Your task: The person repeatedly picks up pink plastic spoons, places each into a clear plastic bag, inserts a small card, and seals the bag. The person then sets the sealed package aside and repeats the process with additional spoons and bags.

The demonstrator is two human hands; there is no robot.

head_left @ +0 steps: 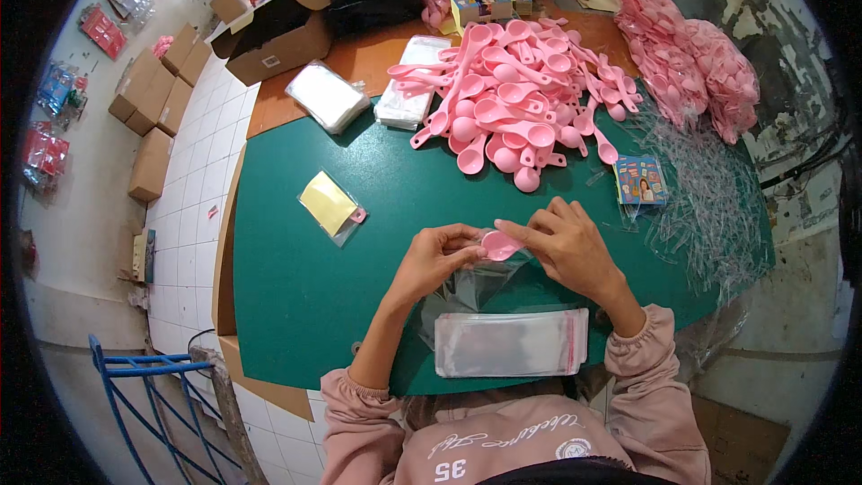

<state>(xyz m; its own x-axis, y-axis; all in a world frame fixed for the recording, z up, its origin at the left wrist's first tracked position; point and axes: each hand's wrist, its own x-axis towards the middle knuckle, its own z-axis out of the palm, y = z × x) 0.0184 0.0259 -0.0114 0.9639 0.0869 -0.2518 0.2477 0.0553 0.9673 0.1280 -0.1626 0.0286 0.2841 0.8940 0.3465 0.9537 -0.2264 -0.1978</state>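
Between my hands is a pink measuring spoon (pixel 500 246), its bowl facing up. My left hand (pixel 437 259) is closed, with thumb and fingers pinching the spoon's left side. My right hand (pixel 567 247) reaches in from the right, its fingertips closed at the bowl's upper rim. A clear plastic bag (pixel 482 286) spreads just below the spoon; whether the spoon is inside it I cannot tell. Nearer me lies a stack of clear bags (pixel 507 343) on the green table (pixel 296 305).
A heap of pink spoons (pixel 512 90) lies at the far side. Left of my hands is a packed bag with a yellow card (pixel 329 205). Two stacks of bags (pixel 329 97) sit beyond it. At right are small printed cards (pixel 639 181) and scattered clear plastic strips (pixel 709 198).
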